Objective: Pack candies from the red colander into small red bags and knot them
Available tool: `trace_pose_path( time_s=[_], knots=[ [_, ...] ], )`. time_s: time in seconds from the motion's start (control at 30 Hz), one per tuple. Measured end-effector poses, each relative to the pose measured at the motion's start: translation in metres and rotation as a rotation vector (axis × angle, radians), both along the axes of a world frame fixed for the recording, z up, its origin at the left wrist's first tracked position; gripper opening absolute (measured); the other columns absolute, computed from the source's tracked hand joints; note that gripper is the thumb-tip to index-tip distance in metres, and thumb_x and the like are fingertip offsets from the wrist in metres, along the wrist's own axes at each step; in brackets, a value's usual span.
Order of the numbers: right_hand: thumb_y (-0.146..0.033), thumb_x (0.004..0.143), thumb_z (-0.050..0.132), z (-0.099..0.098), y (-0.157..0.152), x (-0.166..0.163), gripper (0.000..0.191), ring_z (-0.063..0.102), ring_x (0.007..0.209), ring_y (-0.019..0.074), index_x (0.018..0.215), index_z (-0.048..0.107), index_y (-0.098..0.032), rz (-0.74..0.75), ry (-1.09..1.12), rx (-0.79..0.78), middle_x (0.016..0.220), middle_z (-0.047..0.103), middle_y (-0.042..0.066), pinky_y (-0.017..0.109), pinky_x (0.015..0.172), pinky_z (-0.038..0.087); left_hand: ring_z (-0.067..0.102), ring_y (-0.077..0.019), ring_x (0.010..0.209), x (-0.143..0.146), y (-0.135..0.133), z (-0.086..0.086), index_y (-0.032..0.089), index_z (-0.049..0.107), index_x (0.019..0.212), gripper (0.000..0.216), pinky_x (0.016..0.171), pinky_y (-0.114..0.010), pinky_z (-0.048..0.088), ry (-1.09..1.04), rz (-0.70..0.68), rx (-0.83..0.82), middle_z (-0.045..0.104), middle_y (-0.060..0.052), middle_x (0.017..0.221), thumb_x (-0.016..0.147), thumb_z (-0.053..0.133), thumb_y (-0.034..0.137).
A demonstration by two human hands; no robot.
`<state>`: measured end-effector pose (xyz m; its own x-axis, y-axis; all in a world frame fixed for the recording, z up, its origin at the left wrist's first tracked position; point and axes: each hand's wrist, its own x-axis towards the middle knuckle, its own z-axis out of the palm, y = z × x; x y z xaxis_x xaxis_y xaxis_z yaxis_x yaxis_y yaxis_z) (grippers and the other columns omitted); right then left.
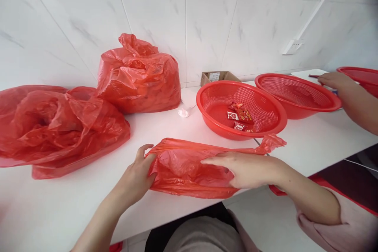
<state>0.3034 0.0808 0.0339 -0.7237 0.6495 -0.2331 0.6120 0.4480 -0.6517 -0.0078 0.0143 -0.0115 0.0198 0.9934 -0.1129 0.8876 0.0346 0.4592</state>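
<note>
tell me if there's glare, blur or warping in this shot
Head view: bright light washes the white counter and tiled wall, shadows faint; the wide lens bows the tile lines and darkens the top right corner; left hand, right hand and flat red bag are sharp.

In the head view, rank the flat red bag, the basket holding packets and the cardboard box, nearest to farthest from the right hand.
1. Flat red bag: under the right hand, touching it.
2. Basket holding packets: just beyond the hand.
3. Cardboard box: farthest back, behind the basket.

Thin, crinkled plastic bag (189, 169); glossy perforated basket (240, 108), probably plastic.
</note>
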Motion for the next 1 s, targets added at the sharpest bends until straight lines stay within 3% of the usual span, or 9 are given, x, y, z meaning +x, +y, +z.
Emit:
trace_pose_path(
  time_s=[0.13,0.23,0.37,0.47,0.63,0.73,0.8,0.93,1.0],
  knots=[
    [-0.021,0.075,0.069,-0.015,0.020,0.027,0.070,0.067,0.082,0.0143,0.142,0.050,-0.029,0.011,0.181,-0.365,0.116,0.070,0.006,0.021,0.069,0.050,0.066,-0.0154,0.081,-0.010,0.003,0.006,0.032,0.062,0.125,0.049,0.065,-0.029,0.055,-0.289,-0.175,-0.210,0.026,-0.004,0.157,0.081,0.047,0.018],
    [-0.035,0.088,0.063,-0.037,0.029,0.051,0.069,0.064,0.104,0.0160,0.150,0.037,-0.023,-0.075,0.295,-0.575,0.128,0.064,0.013,0.027,0.085,0.049,0.066,-0.0157,0.086,-0.011,0.006,0.007,0.037,0.061,0.129,0.048,0.065,-0.025,0.055,-0.451,-0.242,-0.260,0.023,0.000,0.160,0.085,0.050,0.021],
    [-0.043,0.090,0.061,-0.056,0.022,0.072,0.057,0.060,0.116,0.0219,0.141,0.049,-0.023,-0.301,0.367,-0.547,0.136,0.057,0.014,0.037,0.094,0.048,0.054,-0.0236,0.126,-0.005,0.012,0.001,0.041,0.053,0.137,0.056,0.093,-0.027,0.053,-0.512,-0.268,-0.216,0.038,0.003,0.154,0.085,0.053,0.019],
    [-0.045,0.091,0.058,-0.047,0.011,0.080,0.046,0.065,0.107,0.0235,0.131,0.057,-0.024,-0.402,0.470,-0.452,0.133,0.060,0.012,0.041,0.091,0.051,0.039,-0.0238,0.140,0.003,0.016,-0.003,0.041,0.049,0.140,0.059,0.110,-0.033,0.040,-0.438,-0.247,-0.123,0.040,0.004,0.154,0.085,0.053,0.019],
    [-0.047,0.090,0.060,-0.025,-0.005,0.097,0.034,0.066,0.082,0.0177,0.109,0.067,-0.020,-0.639,0.553,-0.105,0.101,0.069,0.008,0.033,0.078,0.054,0.040,-0.0272,0.140,0.003,0.013,-0.006,0.037,0.046,0.143,0.057,0.110,-0.038,0.039,-0.357,-0.201,0.021,0.040,0.000,0.154,0.087,0.055,0.028],
    [-0.050,0.087,0.062,-0.028,-0.013,0.104,0.032,0.058,0.066,0.0128,0.100,0.066,-0.020,-0.869,0.525,0.074,0.077,0.063,0.002,0.026,0.063,0.051,0.039,-0.0277,0.141,-0.008,0.006,-0.007,0.040,0.045,0.143,0.057,0.110,-0.039,0.038,-0.324,-0.181,0.074,0.040,0.001,0.154,0.088,0.056,0.034],
    [-0.055,0.086,0.061,-0.036,-0.018,0.102,0.036,0.056,0.062,0.0123,0.095,0.064,-0.020,-0.958,0.490,0.075,0.071,0.059,0.001,0.025,0.059,0.050,0.038,-0.0279,0.142,-0.016,0.000,-0.008,0.043,0.042,0.144,0.058,0.110,-0.041,0.037,-0.304,-0.169,0.094,0.040,0.002,0.155,0.088,0.057,0.038],
    [-0.059,0.087,0.055,-0.052,-0.023,0.073,0.043,0.062,0.069,0.0159,0.095,0.064,-0.018,-0.765,0.532,-0.192,0.082,0.064,0.005,0.027,0.058,0.052,0.036,-0.0307,0.142,-0.033,-0.010,-0.011,0.045,0.041,0.144,0.060,0.110,-0.048,0.035,-0.279,-0.123,0.145,0.041,0.002,0.154,0.086,0.060,0.043],
    [-0.053,0.088,0.059,-0.055,-0.023,0.051,0.036,0.061,0.068,0.0147,0.089,0.065,-0.018,-0.663,0.640,-0.235,0.079,0.063,0.004,0.026,0.059,0.052,0.037,-0.0326,0.141,-0.042,-0.013,-0.012,0.045,0.041,0.144,0.062,0.111,-0.051,0.035,-0.259,-0.085,0.172,0.042,0.001,0.153,0.085,0.061,0.045]
  ],
)
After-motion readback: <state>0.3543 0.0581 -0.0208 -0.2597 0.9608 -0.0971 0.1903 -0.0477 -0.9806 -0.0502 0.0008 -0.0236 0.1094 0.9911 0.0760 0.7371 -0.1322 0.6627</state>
